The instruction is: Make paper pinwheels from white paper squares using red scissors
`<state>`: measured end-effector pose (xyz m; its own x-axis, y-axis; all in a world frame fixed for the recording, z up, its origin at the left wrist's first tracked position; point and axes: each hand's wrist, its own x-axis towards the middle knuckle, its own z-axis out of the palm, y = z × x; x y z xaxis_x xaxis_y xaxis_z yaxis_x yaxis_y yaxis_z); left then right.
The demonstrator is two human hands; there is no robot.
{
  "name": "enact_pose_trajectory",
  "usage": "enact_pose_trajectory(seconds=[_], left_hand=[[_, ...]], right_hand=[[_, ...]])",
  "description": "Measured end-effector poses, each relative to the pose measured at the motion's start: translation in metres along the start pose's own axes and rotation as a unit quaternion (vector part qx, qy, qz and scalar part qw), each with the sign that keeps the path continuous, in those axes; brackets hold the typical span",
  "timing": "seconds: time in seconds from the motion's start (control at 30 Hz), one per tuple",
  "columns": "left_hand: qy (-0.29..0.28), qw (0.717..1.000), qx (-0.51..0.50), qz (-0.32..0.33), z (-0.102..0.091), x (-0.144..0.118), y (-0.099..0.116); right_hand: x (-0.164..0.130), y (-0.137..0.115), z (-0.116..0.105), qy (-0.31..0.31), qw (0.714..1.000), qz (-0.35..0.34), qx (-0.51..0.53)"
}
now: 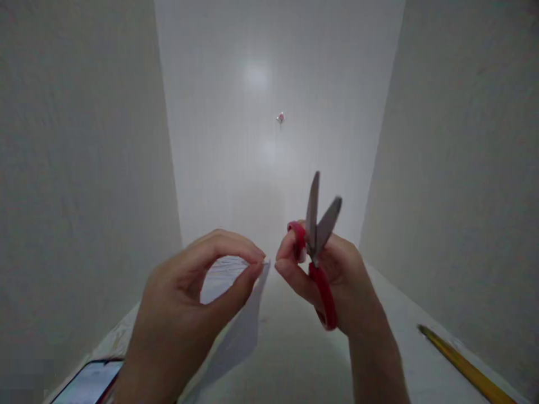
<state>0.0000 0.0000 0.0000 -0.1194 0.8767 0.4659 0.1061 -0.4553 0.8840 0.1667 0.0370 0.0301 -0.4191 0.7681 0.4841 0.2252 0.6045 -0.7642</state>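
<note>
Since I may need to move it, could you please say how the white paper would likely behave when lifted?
The white paper is probably light, as the left hand pinches just its edge. It looks thin, so it may flop and crease easily.

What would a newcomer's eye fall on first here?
The red-handled scissors, blades open toward the picture's top, in the right hand just right of centre. Left of them, the left hand pinches a white sheet. A phone lies bottom left, a slim yellow object bottom right.
</note>
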Motion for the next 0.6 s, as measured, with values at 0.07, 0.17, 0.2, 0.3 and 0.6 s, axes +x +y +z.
enact_pose_trajectory(seconds=[0.07,0.17,0.2,0.3,0.6], left_hand=[[0.019,1.0,0.004,0.002,0.0004,-0.0014,-0.002],[0.029,0.999,0.033,0.024,-0.0001,-0.0028,-0.0015],[0.026,0.998,0.049,0.035,-0.0004,-0.003,-0.0002],[0.021,0.994,0.088,0.065,-0.001,-0.0029,0.0051],[0.049,0.99,0.101,0.09,0.0008,-0.0042,-0.001]], right_hand=[[0.0003,0.0021,-0.0011,0.028,0.999,0.01,-0.039],[0.0019,0.0031,-0.0007,0.055,0.992,-0.003,-0.112],[0.0026,0.0029,-0.0001,0.058,0.989,-0.016,-0.139],[0.0044,0.0021,0.0022,0.035,0.978,-0.062,-0.198],[0.0024,0.0102,-0.005,-0.01,0.969,-0.106,-0.223]])
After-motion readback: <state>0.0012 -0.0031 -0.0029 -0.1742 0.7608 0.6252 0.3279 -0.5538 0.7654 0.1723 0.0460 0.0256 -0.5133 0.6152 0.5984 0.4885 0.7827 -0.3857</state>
